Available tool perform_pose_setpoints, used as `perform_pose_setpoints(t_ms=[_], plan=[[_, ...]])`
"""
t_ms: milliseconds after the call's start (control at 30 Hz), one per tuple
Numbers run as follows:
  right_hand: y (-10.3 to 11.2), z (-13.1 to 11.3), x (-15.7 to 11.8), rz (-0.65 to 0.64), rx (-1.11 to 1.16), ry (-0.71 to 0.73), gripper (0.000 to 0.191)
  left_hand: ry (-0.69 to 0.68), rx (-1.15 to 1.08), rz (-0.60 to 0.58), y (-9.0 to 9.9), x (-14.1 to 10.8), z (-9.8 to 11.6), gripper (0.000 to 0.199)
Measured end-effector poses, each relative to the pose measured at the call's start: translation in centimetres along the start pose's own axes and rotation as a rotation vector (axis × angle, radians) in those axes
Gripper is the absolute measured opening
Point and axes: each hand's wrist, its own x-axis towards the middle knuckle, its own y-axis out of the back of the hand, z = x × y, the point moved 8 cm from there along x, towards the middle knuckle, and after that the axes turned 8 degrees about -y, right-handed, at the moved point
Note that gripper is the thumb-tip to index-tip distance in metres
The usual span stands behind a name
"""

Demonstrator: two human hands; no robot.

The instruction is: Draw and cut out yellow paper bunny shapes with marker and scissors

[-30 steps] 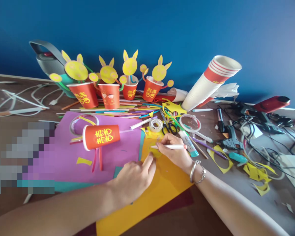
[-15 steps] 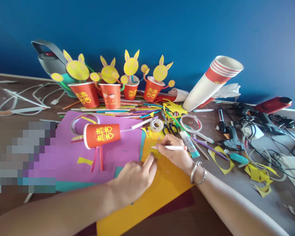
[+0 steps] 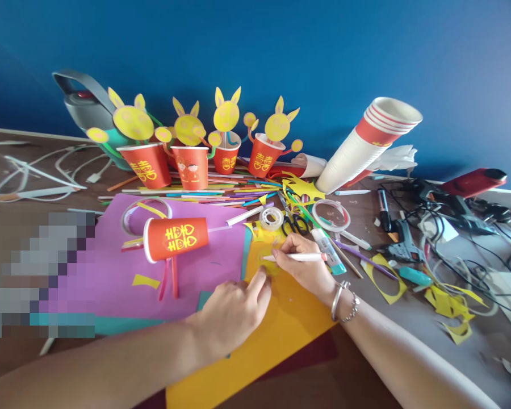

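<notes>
My right hand (image 3: 302, 255) is closed around a white marker pen (image 3: 300, 257) held nearly level. Its tip touches or hovers just over a yellow round shape (image 3: 275, 267) on the orange-yellow paper sheet (image 3: 289, 318). My left hand (image 3: 238, 309) rests on that sheet, fingers bent together, fingertips pressing it down below the pen tip. To the left lies a red paper cup (image 3: 176, 238) on its side, with red and pink strips under it, on a purple sheet (image 3: 123, 272). Just beyond my right hand are black-handled scissors (image 3: 296, 223), a tape roll (image 3: 271, 217) and a glue stick (image 3: 329, 253).
Several red cups (image 3: 189, 167) with yellow rabbit heads stand along the blue wall, beside a grey-teal kettle (image 3: 89, 113). A stack of paper cups (image 3: 366, 145) leans at the right. Glue guns (image 3: 404, 241), cables and yellow scraps (image 3: 447, 304) lie far right; coloured sticks (image 3: 221, 196) lie behind.
The pen and my right hand have shifted very slightly, the tip a touch lower on the yellow shape. My left hand stays in place on the sheet.
</notes>
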Motion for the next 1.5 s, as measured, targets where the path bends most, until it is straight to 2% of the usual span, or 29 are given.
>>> perform_pose_setpoints(t_ms=[1500], plan=[[0.01, -0.14, -0.06, -0.003, -0.02, -0.011, 0.025, -0.012, -0.039, -0.005, -0.03, -0.04, -0.02, 0.04]])
